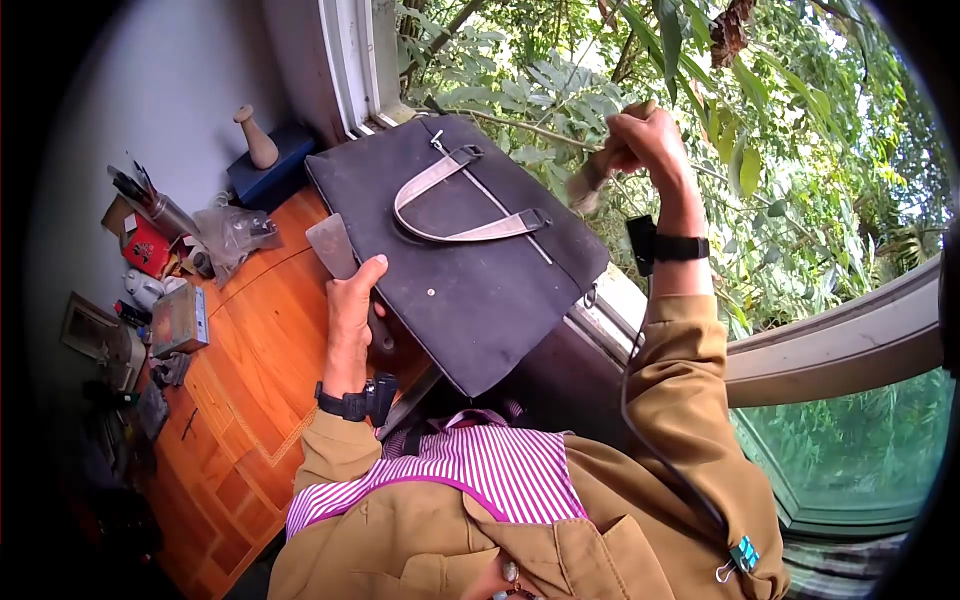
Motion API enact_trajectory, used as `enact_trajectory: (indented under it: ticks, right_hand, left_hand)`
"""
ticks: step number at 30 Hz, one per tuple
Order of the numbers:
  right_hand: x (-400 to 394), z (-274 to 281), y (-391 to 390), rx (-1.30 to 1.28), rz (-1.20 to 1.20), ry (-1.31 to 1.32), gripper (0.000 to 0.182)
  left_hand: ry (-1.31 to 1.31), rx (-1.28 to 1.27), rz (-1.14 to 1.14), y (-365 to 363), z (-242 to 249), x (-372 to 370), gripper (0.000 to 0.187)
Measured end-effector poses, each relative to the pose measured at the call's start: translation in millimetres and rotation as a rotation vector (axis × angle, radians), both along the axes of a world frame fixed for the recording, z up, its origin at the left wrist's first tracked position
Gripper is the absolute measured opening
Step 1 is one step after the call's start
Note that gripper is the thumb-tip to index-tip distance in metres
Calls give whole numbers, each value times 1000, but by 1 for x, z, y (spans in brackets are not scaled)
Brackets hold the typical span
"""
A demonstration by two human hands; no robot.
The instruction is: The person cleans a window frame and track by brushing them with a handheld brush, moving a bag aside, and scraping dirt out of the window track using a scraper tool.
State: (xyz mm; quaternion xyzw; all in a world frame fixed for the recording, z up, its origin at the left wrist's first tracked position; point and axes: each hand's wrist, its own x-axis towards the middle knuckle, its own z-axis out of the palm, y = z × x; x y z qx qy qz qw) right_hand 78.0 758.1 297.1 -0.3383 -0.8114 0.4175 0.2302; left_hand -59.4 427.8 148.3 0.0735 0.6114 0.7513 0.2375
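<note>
A dark, flat handbag (470, 300) with a pale strap handle (415, 200) and a zip is held up in front of me, tilted, by the window. My left hand (350, 310) is closed at its left edge, thumb on top and the other fingers partly hidden. Beside that thumb a flat grey-brown piece (332, 247) sticks out past the edge; its kind I cannot tell. Raised to the right of the bag, in front of the window opening, my right hand (650, 145) is closed around a brush (588, 185). The brush is blurred, its bristles pointing down toward the bag.
A wooden table (265, 350) lies to the left. Along the wall stand a pen holder (165, 213), a plastic bag (235, 240), a small box (180, 320) and a blue box (272, 165) with a wooden piece (257, 138) on it. The window frame (840, 340) borders my right arm.
</note>
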Motion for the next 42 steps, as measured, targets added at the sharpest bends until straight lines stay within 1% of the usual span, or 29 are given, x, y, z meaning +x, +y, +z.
enact_trajectory:
  ticks: [1, 2, 3, 5, 6, 7, 9, 11, 12, 13, 14, 15, 16, 17, 18, 19, 20, 21, 23, 25, 27, 29, 31, 33, 34, 35, 37, 41, 42]
  right_hand:
    - [5, 2, -17, -93, 84, 3, 16]
    - [7, -12, -18, -95, 44, -124, 17]
    - [6, -38, 3, 5, -157, -226, 21]
    - [24, -61, 38, 720, -392, -401, 23]
    - [33, -49, 31, 763, -405, -376, 24]
    - [35, -30, 25, 437, -392, -216, 24]
    - [38, -1, -12, 1, -20, 196, 26]
    - [33, -6, -29, -276, 176, 233, 27]
    - [31, -21, -28, -405, 216, 128, 25]
    - [30, -54, -10, -298, 163, 67, 23]
    - [26, -86, 25, -224, -156, 27, 16]
    - [31, -88, 37, -137, -343, 22, 16]
    - [38, -91, 46, 130, -407, 137, 21]
    - [46, -108, 97, 741, -387, -12, 27]
    - [38, -69, 45, 787, -407, -84, 32]
    - [32, -46, 13, 538, -366, -2, 31]
    - [27, -54, 31, 428, -270, 157, 29]
    - [19, -29, -9, 493, -299, 56, 30]
    - [10, -21, -22, 407, -118, -5, 29]
    - [-5, -43, -16, 322, 87, 26, 20]
    - [-15, -51, -39, 137, 181, -112, 15]
    - [-29, -81, -36, 58, 343, -285, 16]
    - [-38, -98, -47, 112, 395, -559, 21]
    - [-45, -102, -59, 83, 425, -534, 26]
    - [-46, -92, -81, -7, 453, -416, 25]
    - [-48, -88, -100, 37, 432, -450, 26]
    - [-59, -88, -114, 121, 498, -486, 24]
    - [-90, -69, -159, -27, 588, -359, 33]
    - [-99, -64, -170, -38, 638, -414, 39]
  left_hand:
    - [3, 16, -6, 0, 1, 0, 25]
    - [14, 24, 0, -1, 4, 3, 26]
    - [13, 17, -3, -2, 4, 3, 26]
    - [32, -1, 30, -2, 2, 4, 26]
    - [32, 9, 41, 0, 3, 2, 26]
    - [20, 1, 38, -1, 1, 3, 27]
    - [6, -15, 46, -2, -1, 6, 27]
    - [2, -52, 29, -3, 1, 6, 29]
    - [29, -26, 15, -5, 5, 9, 30]
    - [8, -67, 7, -7, -3, 6, 31]
    - [27, 5, 17, -9, -5, 8, 29]
    - [-1, -21, 36, -9, -4, 10, 28]
    - [-28, 22, 58, -7, -9, 11, 28]
    - [-15, 49, 64, -8, -9, 13, 28]
    - [-44, 60, 47, -7, -12, 14, 28]
    - [-25, 60, 45, -10, -16, 17, 25]
    - [-17, 125, 66, -12, -14, 21, 23]
    - [-10, 191, 78, -14, -10, 25, 20]
    - [-13, 230, 121, -26, 0, 30, 18]
    - [-7, 258, 153, -46, 2, 35, 16]
    - [-27, 247, 103, -60, 2, 39, 18]
    - [-35, 255, 95, -72, 3, 41, 19]
    - [-14, 298, 78, -82, 5, 41, 20]
    - [-8, 340, 115, -94, -2, 39, 21]
    - [24, 380, 120, -100, -5, 35, 22]
    - [51, 422, 122, -105, -8, 33, 23]
    - [55, 492, 96, -123, 5, 32, 30]
    - [135, 495, 93, -163, 39, 30, 32]
    - [127, 497, 69, -176, 42, 26, 36]
